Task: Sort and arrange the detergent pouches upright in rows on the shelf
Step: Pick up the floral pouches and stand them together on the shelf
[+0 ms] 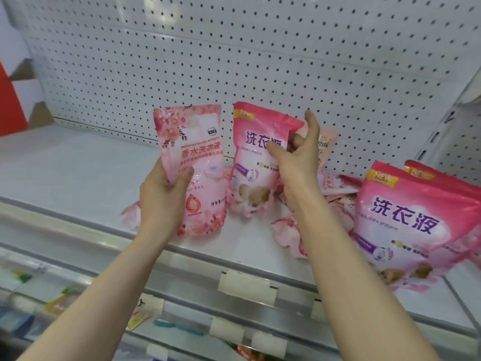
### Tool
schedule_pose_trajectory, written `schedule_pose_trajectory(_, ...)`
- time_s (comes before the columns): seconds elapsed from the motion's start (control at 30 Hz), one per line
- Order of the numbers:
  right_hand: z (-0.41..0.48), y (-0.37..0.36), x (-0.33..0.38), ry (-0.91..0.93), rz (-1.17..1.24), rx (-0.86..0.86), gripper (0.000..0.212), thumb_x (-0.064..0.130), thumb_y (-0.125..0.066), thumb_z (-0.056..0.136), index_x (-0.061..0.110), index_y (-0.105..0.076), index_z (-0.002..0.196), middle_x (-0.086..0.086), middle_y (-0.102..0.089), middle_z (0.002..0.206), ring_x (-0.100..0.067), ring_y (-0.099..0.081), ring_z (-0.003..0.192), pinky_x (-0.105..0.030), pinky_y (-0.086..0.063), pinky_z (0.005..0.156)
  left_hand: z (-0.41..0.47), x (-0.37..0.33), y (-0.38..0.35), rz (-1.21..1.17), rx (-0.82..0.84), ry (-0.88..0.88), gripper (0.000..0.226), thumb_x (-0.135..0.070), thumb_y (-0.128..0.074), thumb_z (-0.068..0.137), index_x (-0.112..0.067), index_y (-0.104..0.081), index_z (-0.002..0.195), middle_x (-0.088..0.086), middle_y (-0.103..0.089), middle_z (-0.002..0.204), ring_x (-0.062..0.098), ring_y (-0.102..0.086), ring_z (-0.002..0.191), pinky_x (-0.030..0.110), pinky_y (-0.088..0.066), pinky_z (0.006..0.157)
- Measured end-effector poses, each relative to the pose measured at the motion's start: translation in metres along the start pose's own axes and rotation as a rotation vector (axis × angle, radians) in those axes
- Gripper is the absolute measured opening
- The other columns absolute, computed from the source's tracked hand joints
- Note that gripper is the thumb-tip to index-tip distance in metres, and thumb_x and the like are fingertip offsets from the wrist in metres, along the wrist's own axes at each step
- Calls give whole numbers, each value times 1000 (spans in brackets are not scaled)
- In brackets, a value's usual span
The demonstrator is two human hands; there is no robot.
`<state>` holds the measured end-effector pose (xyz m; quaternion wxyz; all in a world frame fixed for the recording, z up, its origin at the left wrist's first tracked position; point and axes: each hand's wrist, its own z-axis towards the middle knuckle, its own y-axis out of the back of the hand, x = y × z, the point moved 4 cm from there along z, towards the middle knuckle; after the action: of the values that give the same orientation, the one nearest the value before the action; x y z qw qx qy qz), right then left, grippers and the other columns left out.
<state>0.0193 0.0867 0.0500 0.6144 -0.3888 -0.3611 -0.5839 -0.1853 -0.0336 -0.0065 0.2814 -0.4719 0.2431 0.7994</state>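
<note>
Left hand grips floral pouch, right hand seemingly pink pouch

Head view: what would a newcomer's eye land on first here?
At centre, the left hand grips a pale pink floral plastic pouch upright, and the right hand pinches the top corner of a deep pink plastic pouch with purple lettering. More deep pink pouches lean at the right of the white metal shelf.

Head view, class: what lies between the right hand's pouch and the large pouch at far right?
Fallen pale pink pouches, heaped on the shelf; head view.
</note>
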Motion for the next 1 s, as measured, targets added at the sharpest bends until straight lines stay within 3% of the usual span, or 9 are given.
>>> schedule_pose_trajectory(0.07,-2,3,0,2,-80,14,69,-3,-70,82,25,-42,139,0,-62,92,-13,-61,83,-33,-55,81,-1,-2,-6,-30,-15,-22,23,-21,-60,93,-23,-64,116,-15,-70,101,-9,-64,88,20,-53,75)
schedule_pose_trajectory(0.17,-2,13,-7,-39,-228,40,34,3,-74,81,14,-64,112,-1,-71,96,-20,-69,89,-41,-57,88,-3,3,-14,-40,32,-30,20,-19,-60,93,-24,-65,112,-19,-69,95,-5,-66,86,24,-53,71)
schedule_pose_trajectory(0.27,3,30,-6,-18,-330,-36,15,15,-80,80,16,-71,92,1,-74,86,-20,-71,83,-42,-58,83,-7,10,-20,-38,63,-39,17,-17,-59,94,-29,-63,106,-21,-68,91,-8,-65,80,19,-52,66)
schedule_pose_trajectory(0.33,4,37,-1,47,-408,-102,13,20,-81,79,14,-70,83,-2,-73,81,-25,-70,79,-40,-58,77,-8,14,-23,-71,58,-29,16,-19,-59,95,-27,-64,108,-16,-71,95,0,-68,85,28,-55,72)
schedule_pose_trajectory(0.47,-2,40,6,141,-451,-130,18,21,-79,81,17,-65,91,6,-67,79,-17,-66,76,-34,-55,74,-17,17,-37,-187,83,34,16,-21,-60,96,-28,-63,110,-11,-73,101,11,-70,94,40,-58,80)
schedule_pose_trajectory(0.7,-8,30,45,451,-608,-35,34,15,-63,89,20,-61,123,4,-63,112,-15,-57,109,-38,-46,97,-22,6,-54,-79,210,-77,19,-13,-64,92,-29,-62,101,-40,-65,82,-18,-62,79,1,-44,63)
schedule_pose_trajectory(0.8,-16,11,55,607,-717,141,49,1,-52,85,19,-60,130,5,-62,125,-16,-48,123,-36,-36,108,-19,4,-43,73,304,-196,38,-7,-69,86,-42,-53,85,-52,-56,82,-27,-53,78,-3,-38,63)
schedule_pose_trajectory(0.93,-22,-9,50,622,-752,267,30,9,-58,87,17,-70,113,4,-65,113,-16,-50,116,-31,-37,103,14,8,-10,263,536,-296,52,-25,-78,76,-55,-54,111,-45,-53,107,-18,-50,100,-2,-31,84)
schedule_pose_trajectory(1.0,-23,-12,46,600,-753,218,16,18,-65,88,19,-71,103,5,-64,106,-14,-51,108,-20,-35,95,43,20,9,378,549,-267,51,-36,-75,80,-46,-54,126,-29,-54,124,-2,-52,115,14,-37,91)
